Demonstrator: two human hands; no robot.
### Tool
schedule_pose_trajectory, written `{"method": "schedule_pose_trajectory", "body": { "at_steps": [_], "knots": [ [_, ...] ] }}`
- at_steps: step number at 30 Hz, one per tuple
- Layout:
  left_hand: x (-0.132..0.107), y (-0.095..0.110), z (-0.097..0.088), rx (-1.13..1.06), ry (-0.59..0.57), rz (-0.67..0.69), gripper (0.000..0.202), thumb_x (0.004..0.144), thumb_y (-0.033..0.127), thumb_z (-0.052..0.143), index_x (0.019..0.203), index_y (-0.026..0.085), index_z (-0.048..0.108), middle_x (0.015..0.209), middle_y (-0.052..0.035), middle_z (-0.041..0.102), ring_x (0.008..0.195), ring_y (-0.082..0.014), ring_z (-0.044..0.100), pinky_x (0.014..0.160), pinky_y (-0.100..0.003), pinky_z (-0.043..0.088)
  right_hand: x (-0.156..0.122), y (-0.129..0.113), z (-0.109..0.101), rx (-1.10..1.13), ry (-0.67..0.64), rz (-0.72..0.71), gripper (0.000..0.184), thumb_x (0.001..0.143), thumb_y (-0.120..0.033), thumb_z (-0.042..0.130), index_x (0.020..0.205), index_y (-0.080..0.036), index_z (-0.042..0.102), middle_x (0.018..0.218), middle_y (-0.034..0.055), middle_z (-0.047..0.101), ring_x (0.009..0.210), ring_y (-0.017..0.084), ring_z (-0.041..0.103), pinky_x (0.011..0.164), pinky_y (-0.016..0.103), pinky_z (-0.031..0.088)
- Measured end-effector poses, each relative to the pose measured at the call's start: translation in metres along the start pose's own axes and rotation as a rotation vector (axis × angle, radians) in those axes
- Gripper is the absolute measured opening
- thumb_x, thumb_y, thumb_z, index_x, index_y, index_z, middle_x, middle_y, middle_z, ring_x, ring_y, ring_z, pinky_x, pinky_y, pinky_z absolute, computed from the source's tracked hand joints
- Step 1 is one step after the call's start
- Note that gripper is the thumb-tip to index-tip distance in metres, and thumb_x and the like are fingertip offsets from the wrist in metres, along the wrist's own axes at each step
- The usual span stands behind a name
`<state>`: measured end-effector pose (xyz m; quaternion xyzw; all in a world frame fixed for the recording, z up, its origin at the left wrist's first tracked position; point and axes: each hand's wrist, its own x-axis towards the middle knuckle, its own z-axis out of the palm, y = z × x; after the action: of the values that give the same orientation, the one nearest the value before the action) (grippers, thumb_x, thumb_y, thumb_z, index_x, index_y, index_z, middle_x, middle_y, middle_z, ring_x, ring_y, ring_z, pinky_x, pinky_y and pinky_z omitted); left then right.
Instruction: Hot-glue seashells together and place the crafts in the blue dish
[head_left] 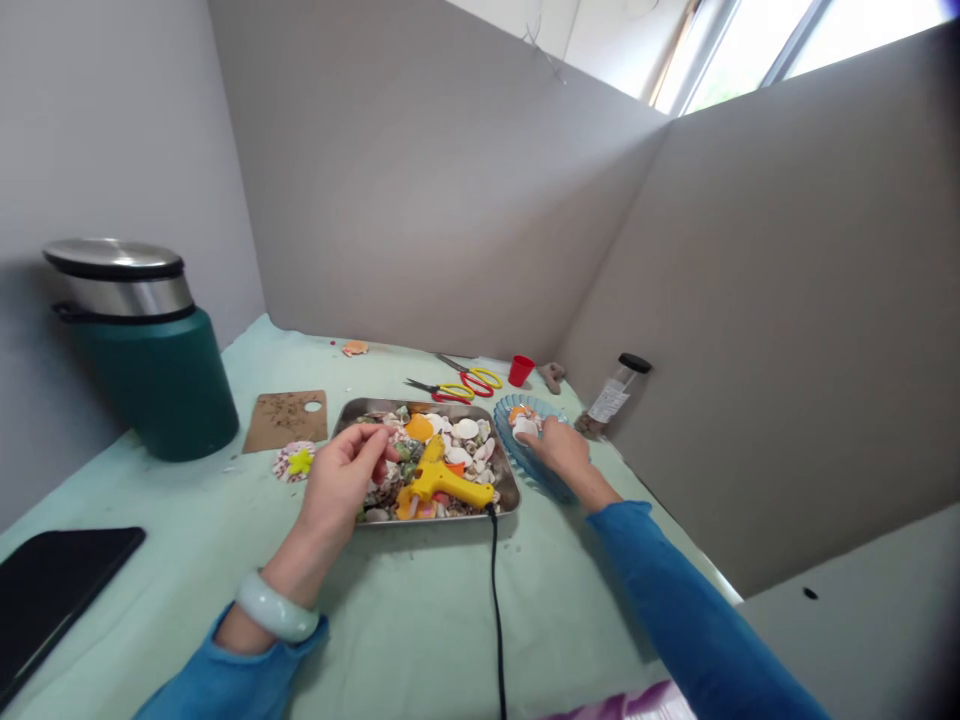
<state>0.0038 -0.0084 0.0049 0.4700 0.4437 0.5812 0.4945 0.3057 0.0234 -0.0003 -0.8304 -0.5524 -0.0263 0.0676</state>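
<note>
My left hand (349, 465) hovers at the left side of a metal tray (513, 490), thumb and fingertips pinched together; anything between them is too small to make out. The tray holds many seashells (466, 429), and a yellow hot glue gun (450, 484) lies across them with its black cord running toward me. Over a blue scalloped plate (551, 480) on the right, my right hand (566, 452) has its fingers curled in at a white shell (525, 427). Its fingertips are partly hidden, so what they grip is unclear.
Left of the tray are a brown card (277, 422), a round shell piece with a yellow-green flower (300, 461), a green thermos (157, 370) and a black phone (60, 580). Behind stand scissors (450, 391), a red cup (520, 371) and a clear jar (611, 398). Grey partitions enclose the table.
</note>
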Motion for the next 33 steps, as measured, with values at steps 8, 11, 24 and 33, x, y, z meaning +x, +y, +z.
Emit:
{"method": "schedule_pose_trajectory", "body": {
  "at_steps": [8, 11, 24, 33],
  "knots": [
    [-0.003, -0.003, 0.001, 0.035, -0.029, -0.031, 0.044, 0.079, 0.056, 0.052, 0.062, 0.017, 0.061, 0.048, -0.0012, 0.058, 0.042, -0.0119, 0.047, 0.045, -0.023, 0.034, -0.003, -0.125, -0.056, 0.086, 0.06, -0.53, 0.041, 0.091, -0.053, 0.042, 0.099, -0.021, 0.067, 0.092, 0.006, 0.072, 0.088, 0.021, 0.063, 0.067, 0.026, 0.038],
    [-0.009, -0.005, 0.003, 0.307, -0.071, 0.072, 0.047, 0.085, 0.053, 0.044, 0.055, 0.02, 0.057, 0.044, -0.0011, 0.055, 0.044, -0.0139, 0.048, 0.049, -0.026, 0.033, 0.001, -0.202, -0.06, 0.092, 0.021, -0.724, 0.038, 0.091, -0.051, 0.043, 0.099, -0.023, 0.067, 0.099, 0.0057, 0.072, 0.092, 0.021, 0.063, 0.069, 0.026, 0.039],
    [-0.011, -0.007, 0.007, 0.682, -0.058, 0.093, 0.039, 0.086, 0.031, 0.04, 0.051, 0.021, 0.055, 0.052, -0.0072, 0.06, 0.048, -0.017, 0.053, 0.05, -0.03, 0.022, 0.019, -0.352, 0.003, 0.041, -0.317, -1.001, 0.07, 0.046, -0.04, 0.087, 0.107, -0.014, 0.063, 0.115, 0.0178, 0.064, 0.109, 0.035, 0.056, 0.086, 0.041, 0.045],
    [-0.017, -0.004, 0.007, 0.7, -0.15, 0.203, 0.045, 0.091, 0.04, 0.039, 0.053, 0.02, 0.055, 0.049, -0.0048, 0.06, 0.047, -0.0148, 0.052, 0.051, -0.028, 0.027, 0.042, -0.29, -0.046, 0.613, -0.233, -0.741, 0.023, 0.085, -0.036, 0.057, 0.084, -0.014, 0.065, 0.074, 0.0032, 0.066, 0.061, 0.012, 0.057, 0.052, 0.02, 0.043]
  ]
}}
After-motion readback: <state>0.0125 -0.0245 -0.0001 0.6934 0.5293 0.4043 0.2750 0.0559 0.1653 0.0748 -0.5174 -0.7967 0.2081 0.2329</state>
